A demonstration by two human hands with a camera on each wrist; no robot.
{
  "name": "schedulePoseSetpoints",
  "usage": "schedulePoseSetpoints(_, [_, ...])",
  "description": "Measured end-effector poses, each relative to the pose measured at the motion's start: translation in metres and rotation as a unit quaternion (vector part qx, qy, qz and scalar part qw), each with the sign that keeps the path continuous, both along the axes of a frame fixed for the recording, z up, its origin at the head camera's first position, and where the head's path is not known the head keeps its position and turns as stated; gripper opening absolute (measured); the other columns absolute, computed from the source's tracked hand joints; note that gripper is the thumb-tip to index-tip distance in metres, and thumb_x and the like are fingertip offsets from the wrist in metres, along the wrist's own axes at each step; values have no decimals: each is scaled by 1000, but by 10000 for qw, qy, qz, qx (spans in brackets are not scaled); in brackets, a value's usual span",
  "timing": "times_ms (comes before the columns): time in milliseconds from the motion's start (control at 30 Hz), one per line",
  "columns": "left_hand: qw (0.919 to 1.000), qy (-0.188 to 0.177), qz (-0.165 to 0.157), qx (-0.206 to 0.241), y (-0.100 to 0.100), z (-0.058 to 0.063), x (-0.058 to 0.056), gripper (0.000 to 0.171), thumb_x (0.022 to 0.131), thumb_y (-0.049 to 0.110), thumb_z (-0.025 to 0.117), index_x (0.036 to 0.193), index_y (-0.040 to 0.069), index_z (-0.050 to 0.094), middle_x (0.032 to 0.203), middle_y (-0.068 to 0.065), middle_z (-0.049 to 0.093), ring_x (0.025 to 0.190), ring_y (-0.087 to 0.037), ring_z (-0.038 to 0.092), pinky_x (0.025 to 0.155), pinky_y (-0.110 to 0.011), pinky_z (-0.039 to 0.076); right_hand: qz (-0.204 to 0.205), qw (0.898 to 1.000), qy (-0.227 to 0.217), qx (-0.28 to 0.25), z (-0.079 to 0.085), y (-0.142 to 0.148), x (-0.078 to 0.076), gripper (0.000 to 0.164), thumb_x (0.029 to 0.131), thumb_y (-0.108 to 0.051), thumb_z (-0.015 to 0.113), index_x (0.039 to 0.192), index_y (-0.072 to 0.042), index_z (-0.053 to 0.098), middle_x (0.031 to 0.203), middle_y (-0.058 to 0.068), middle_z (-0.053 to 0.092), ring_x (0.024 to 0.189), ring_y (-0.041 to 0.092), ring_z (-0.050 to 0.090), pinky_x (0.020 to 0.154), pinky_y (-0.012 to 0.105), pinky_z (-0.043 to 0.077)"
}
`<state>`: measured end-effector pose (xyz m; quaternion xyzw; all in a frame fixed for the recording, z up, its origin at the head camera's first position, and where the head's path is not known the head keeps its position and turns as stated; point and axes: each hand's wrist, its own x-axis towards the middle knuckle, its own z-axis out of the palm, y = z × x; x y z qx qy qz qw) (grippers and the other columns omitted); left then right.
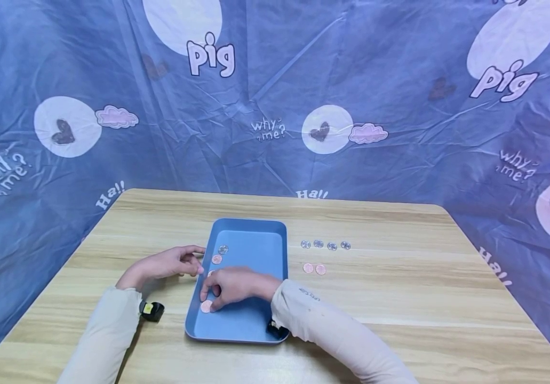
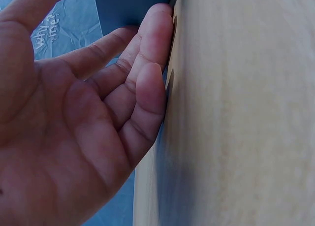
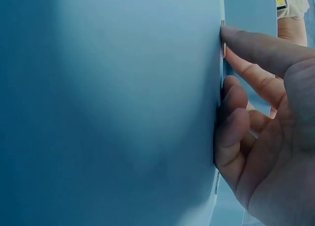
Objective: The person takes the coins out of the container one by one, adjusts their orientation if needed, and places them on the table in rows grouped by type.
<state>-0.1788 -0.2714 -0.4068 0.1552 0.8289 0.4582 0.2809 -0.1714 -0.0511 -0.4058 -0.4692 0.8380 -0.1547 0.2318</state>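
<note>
A blue rectangular tray [image 1: 255, 248] lies on the wooden table. My right hand [image 1: 236, 285] reaches into it, thumb and index finger at the edges of a copper coin [image 1: 206, 306] near the tray's left wall. The right wrist view shows that coin [image 3: 223, 39] edge-on between the two fingertips, while the other fingers curl against the tray floor. Farther up the same side are a silver coin [image 1: 223, 249], a copper coin [image 1: 216, 259] and another copper coin [image 1: 210, 273] partly hidden by the right hand. My left hand [image 1: 176, 262] rests beside the tray's left rim, fingers loosely bent and holding nothing.
Right of the tray, several silver coins [image 1: 318, 244] form a row on the table [image 1: 399, 298]. Two copper coins [image 1: 314, 269] lie side by side nearer to me. A blue printed cloth [image 1: 275, 160] hangs behind the table. Black wrist devices [image 1: 152, 311] sit at both cuffs.
</note>
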Motion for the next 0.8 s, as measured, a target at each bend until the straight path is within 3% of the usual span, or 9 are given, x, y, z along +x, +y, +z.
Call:
schedulePoseSetpoints(400, [10000,1,25,9,-1,0,0,68,91,25,63,144,-6,33,100,-6,63,90,-16,56,76,-33,40,19,9999,31,132,-1,-4,2,14,85,-27,75,96,-25,67,79,-13,53,68,1,48,60,16,38])
schedulePoseSetpoints(800, [9999,104,-48,-35,-1,-1,-1,65,91,22,62,142,-9,35,100,-5,64,89,-16,58,76,-32,41,428,9979,225,439,8,-3,3,17,82,-20,77,95,-20,66,85,-13,59,75,-3,52,68,10,40])
